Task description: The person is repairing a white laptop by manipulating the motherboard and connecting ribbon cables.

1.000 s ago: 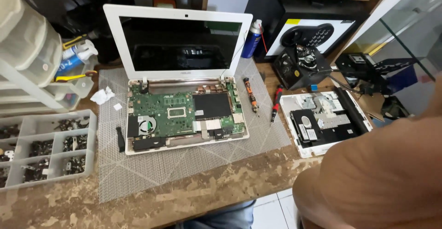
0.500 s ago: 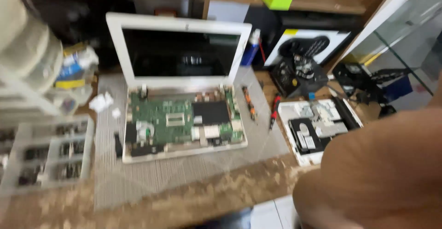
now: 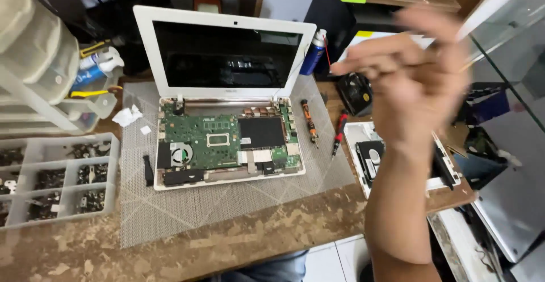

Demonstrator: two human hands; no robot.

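At frame centre, the white laptop (image 3: 227, 137) is laid open, cover already removed, green board exposed. The right hand (image 3: 414, 89) is raised at right, blurred, fingers loosely curled, nothing visibly gripped.

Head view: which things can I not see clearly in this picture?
- Right hand: blurred by motion; whether it holds anything cannot be told.
- Left hand: not in the head view.
- White cover beside the laptop: mostly hidden by the right arm.
- Parts tray: cut off by the left edge; its pieces are too small to identify.
- Items at the right edge: cut off.
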